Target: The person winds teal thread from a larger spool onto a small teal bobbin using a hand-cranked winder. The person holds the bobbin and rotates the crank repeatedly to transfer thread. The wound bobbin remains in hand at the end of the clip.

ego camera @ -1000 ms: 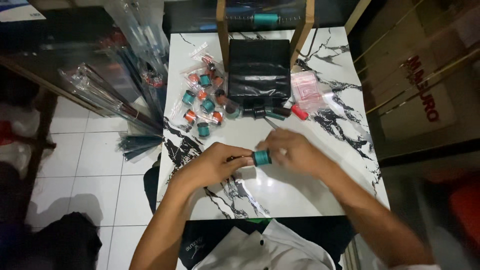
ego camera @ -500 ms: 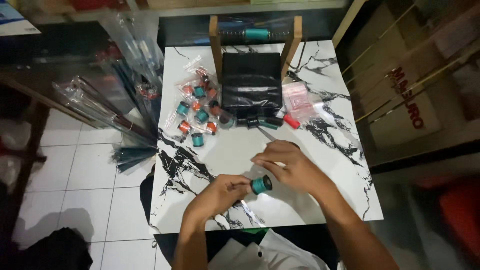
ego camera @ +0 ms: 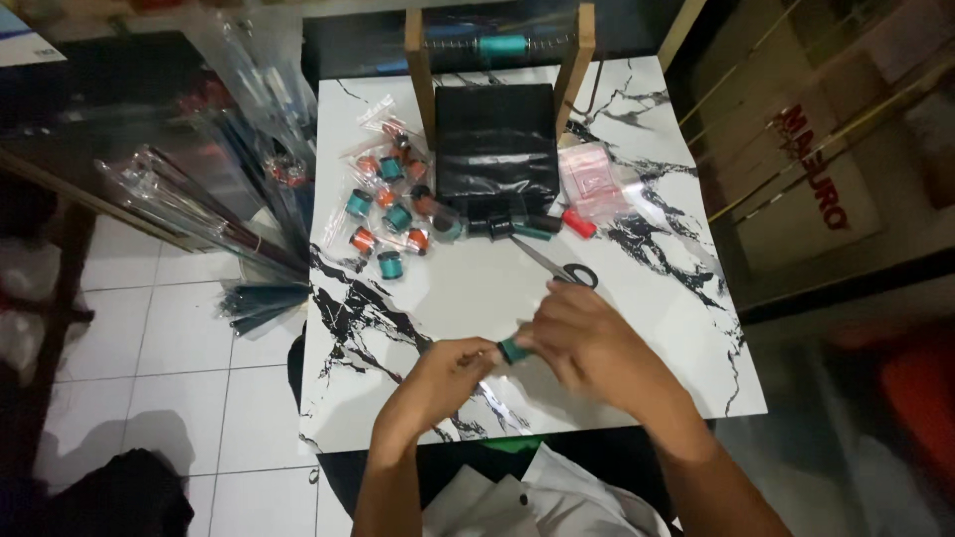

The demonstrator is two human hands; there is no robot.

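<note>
Both hands are sitting lower and nearer the table's front edge than before. Left hand (ego camera: 438, 373) and right hand (ego camera: 587, 343) are pinching a teal spool (ego camera: 513, 349) between them, above the marble table (ego camera: 468, 288), steadying its ends; scissors (ego camera: 559, 267) are lying just behind.

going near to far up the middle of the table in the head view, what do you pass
Hands with a teal spool between them → scissors → row of dark spools → black bag → wooden frame with a teal spool on its rod.
</note>
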